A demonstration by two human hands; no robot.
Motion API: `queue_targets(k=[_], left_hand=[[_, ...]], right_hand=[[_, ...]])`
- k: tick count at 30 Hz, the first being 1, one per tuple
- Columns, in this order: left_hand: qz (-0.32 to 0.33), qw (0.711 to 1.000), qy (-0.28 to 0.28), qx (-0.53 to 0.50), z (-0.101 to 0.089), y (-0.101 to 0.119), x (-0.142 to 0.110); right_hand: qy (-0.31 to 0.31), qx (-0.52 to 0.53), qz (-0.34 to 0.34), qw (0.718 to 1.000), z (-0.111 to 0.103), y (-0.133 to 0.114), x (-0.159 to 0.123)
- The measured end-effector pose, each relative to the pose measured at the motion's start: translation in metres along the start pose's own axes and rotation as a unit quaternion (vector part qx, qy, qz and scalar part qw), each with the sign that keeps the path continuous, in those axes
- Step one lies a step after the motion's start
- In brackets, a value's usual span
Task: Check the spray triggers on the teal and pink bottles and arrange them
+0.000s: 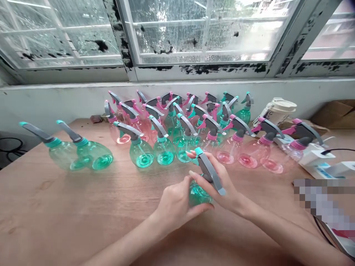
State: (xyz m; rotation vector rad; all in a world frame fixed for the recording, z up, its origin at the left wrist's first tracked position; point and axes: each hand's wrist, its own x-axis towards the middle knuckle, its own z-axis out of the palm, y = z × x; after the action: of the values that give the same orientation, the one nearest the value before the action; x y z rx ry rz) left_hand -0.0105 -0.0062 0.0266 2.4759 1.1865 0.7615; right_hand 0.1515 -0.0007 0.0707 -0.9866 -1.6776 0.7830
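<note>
Both hands are on one green spray bottle [200,194] with a grey and teal trigger head, above the near part of the table. My left hand [176,201] wraps round its clear green body, thumb along the bottom. My right hand [222,179] grips the spray head, fingers around its neck and nozzle. Just beyond stand more green spray bottles, the nearest a green bottle [184,147] behind my fingers. Pink spray bottles [227,151] line up to the right of it. Two green bottles [94,153] stand apart at the left.
Further rows of pink and green bottles fill the back, by the wall [69,99]. At right are a white cup [280,109], a power strip [318,164] with plugs and a cardboard box [337,116]. A blurred-out item lies at the wooden table's [83,207] right side.
</note>
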Motion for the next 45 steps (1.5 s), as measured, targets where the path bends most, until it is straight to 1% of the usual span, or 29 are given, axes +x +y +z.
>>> queue_targets(k=[2,3,4,5,7,9,11,15,20,24,28,34,41,45], left_hand=[[0.078,0.997,-0.009,-0.025,-0.002,-0.021,-0.002],[0.103,0.994,-0.009,-0.022,-0.003,-0.032,-0.003],[0.112,0.994,-0.005,-0.003,-0.006,-0.042,-0.005],[0.105,0.994,-0.001,0.021,-0.008,-0.051,-0.005],[0.069,0.995,0.021,0.068,-0.010,-0.066,-0.007],[0.036,0.994,0.035,0.099,-0.009,-0.073,-0.008],[0.021,0.993,0.028,0.117,-0.005,-0.073,-0.010],[0.019,0.989,-0.014,0.146,0.005,-0.065,-0.014],[0.000,0.985,-0.057,0.160,0.004,-0.059,-0.017],[-0.006,0.986,-0.072,0.153,0.002,-0.059,-0.016],[-0.006,0.987,-0.081,0.141,0.002,-0.060,-0.016],[0.003,0.986,-0.078,0.148,0.001,-0.062,-0.016],[0.002,0.986,-0.086,0.144,-0.001,-0.061,-0.016],[-0.002,0.986,-0.083,0.145,-0.001,-0.061,-0.016]], right_hand=[[-0.005,0.001,-0.016,1.000,0.001,0.003,0.006],[-0.008,0.004,-0.023,1.000,0.001,0.005,0.008],[-0.014,0.009,-0.028,0.999,0.001,0.007,0.011],[-0.023,0.015,-0.031,0.999,0.000,0.009,0.013],[-0.041,0.025,-0.038,0.998,-0.002,0.012,0.016],[-0.059,0.022,-0.044,0.997,-0.004,0.014,0.019],[-0.072,0.016,-0.050,0.996,-0.007,0.016,0.021],[-0.082,0.013,-0.055,0.995,-0.010,0.020,0.020],[-0.106,0.015,-0.009,0.994,-0.012,0.020,0.015],[-0.129,0.021,0.023,0.991,-0.019,0.017,0.013],[-0.119,0.011,0.025,0.992,-0.019,0.017,0.012],[-0.067,-0.019,0.000,0.998,-0.014,0.020,0.012],[-0.059,-0.040,-0.052,0.996,-0.018,0.018,0.014],[-0.048,-0.059,-0.040,0.996,-0.019,0.019,0.013]])
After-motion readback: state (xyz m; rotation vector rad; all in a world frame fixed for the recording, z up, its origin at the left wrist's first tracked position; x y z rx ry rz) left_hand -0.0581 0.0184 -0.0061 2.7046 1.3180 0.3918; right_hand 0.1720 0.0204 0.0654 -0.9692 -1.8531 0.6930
